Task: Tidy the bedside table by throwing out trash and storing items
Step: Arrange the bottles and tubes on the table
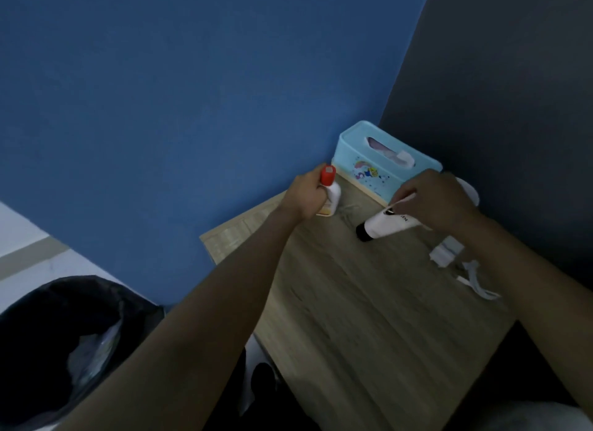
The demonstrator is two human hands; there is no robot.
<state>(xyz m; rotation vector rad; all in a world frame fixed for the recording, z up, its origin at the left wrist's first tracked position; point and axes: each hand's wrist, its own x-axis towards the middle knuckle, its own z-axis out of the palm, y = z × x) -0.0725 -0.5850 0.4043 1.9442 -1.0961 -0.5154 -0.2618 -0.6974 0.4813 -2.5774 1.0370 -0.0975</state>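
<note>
Gripped in the left hand [306, 195] is a white bottle [330, 199] with a red cap, held upright at the table's [369, 302] far-left edge. A white tube [385, 227] with a black cap is pinched at its tail end by the right hand [439, 199], its cap end resting on the wood. A blue tissue box [378, 170] is set in the corner just behind. White paper scraps [449, 252] lie near the right forearm. A black-lined bin [64, 334] is seen left of the table.
</note>
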